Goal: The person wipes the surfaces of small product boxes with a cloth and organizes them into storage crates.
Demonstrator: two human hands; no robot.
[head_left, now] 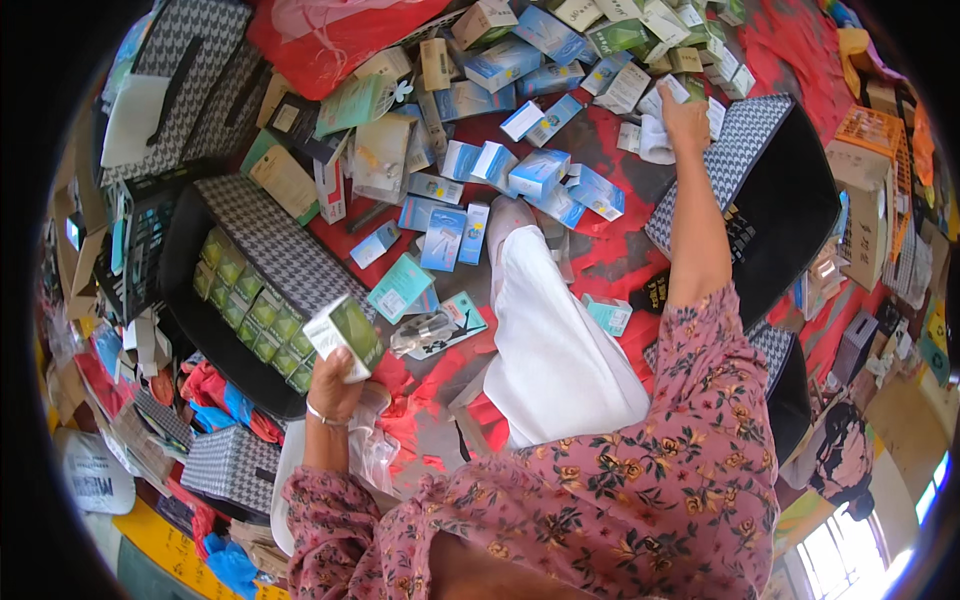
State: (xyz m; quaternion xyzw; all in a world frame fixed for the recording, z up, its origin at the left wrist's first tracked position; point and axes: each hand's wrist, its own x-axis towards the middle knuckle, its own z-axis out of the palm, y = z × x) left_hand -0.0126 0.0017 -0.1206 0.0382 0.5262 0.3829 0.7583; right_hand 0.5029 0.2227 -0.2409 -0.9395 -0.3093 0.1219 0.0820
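Note:
My left hand (335, 387) is closed around a small green and white carton (346, 333), held over the near rim of a black-lined houndstooth storage box (270, 235). Inside that box stand rows of matching green cartons (240, 312). Far to the right, my right hand (686, 122) reaches into a heap of green and white cartons (665, 22). Its fingers are bent over a small white box (676, 90), though the grip is partly hidden. A crumpled white cloth (655, 140) lies against this hand.
Blue and white cartons (540, 172) lie scattered on the red-covered floor ahead. An open houndstooth box (780, 190) stands under my right forearm. A teal carton (400, 287) and a clear plastic packet (422, 333) lie between my left hand and white-trousered leg (550, 340).

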